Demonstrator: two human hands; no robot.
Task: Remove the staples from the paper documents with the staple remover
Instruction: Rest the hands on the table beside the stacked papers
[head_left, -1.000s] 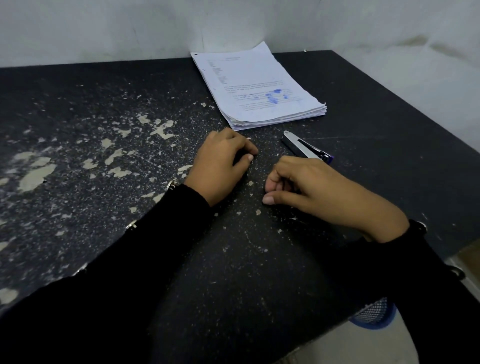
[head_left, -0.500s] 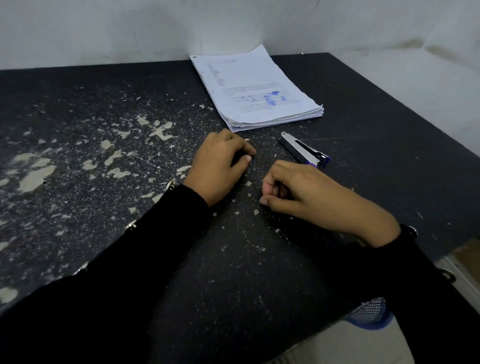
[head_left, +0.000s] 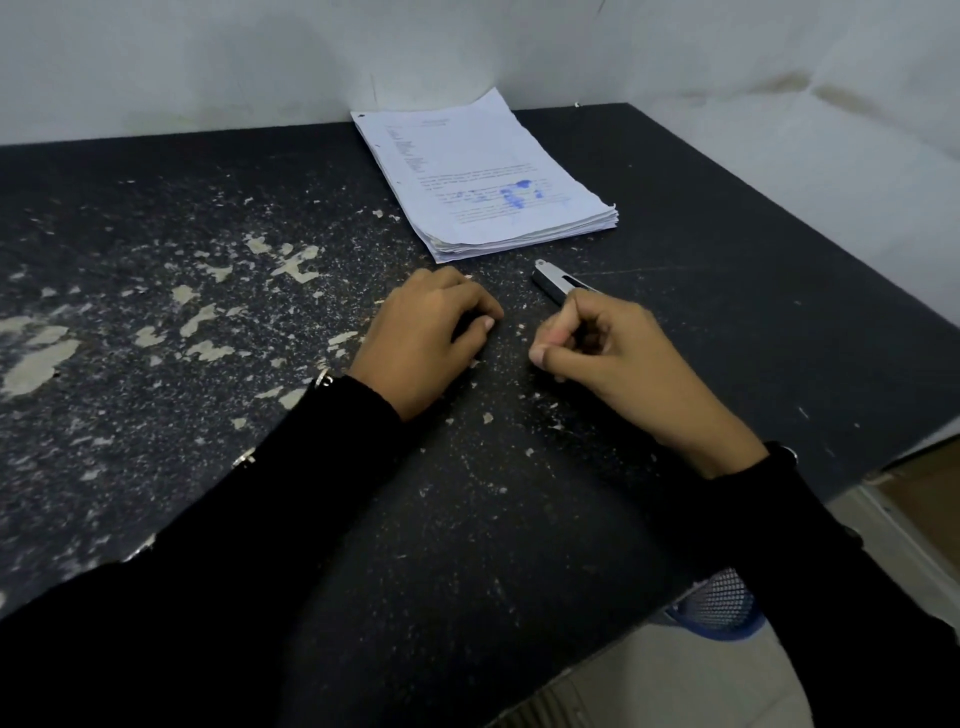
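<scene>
- Two hands in view, and neither one is actually working yet as far as I can tell. The right hand (head_left: 618, 358) has its fingers (head_left: 558, 338) curled into a loose fist, knuckles right up against the near end of the staple remover (head_left: 555, 280). Whether it's already gripping the tool or just resting in front of it, I honestly can't tell, since the hand hides that end.
- The left hand (head_left: 423, 340) sits palm-down on the tabletop (head_left: 727, 312), fingers bent under and holding nothing.
- Only the far metal tip of the staple remover pokes out past the right hand, lying flat on the tabletop, just beside the near corner of the paper stack but not touching it.
- The paper documents (head_left: 483, 176) are in one fairly neat pile at the back, close to the wall (head_left: 208, 62), well clear of both hands. Top sheet has printed text and a blue ink smudge. Can't make out any staples from here, too small.
- So progress-wise: looks like basically square one. No sheet pulled toward the person, no separated pages, no obvious loose staples (the pale specks all over look like chipped surface coating).
- Left to do, I'd guess: pick up the tool, drag a document over, then pry staples out one set at a time.
</scene>
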